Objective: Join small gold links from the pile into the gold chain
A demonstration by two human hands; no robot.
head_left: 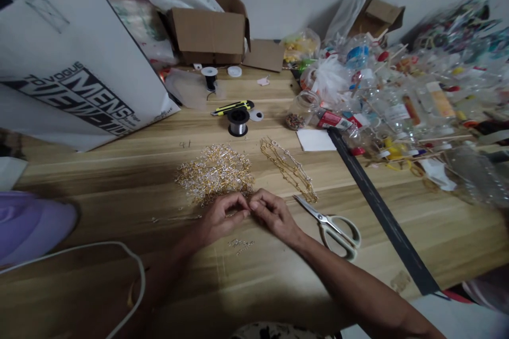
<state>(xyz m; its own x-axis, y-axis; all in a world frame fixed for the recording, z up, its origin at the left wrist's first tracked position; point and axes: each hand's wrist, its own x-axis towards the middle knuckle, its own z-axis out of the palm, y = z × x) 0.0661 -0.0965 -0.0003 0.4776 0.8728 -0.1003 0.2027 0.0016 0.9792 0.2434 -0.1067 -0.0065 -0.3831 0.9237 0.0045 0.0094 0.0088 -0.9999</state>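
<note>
My left hand [225,215] and my right hand [274,215] meet at their fingertips just in front of a heap of gold and clear beaded pieces [217,172]. Both are closed in a pinch, and whatever lies between the fingers is too small to make out. A thin pale strand [175,218] lies on the wood, running leftward from beside my left hand. Short bits of chain [240,244] rest on the table below my hands. Several gold beaded chains [288,167] are laid out beyond my right hand. Scissors [332,225] lie to its right, blades towards it.
Behind the heap are a wire spool [238,123], a yellow-black utility knife [233,108] and a dark thread spool [209,78]. Plastic bottles [397,100] crowd the right side, near a dark strip [382,212]. A white cable [135,254] curves at left, below a paper bag [79,63].
</note>
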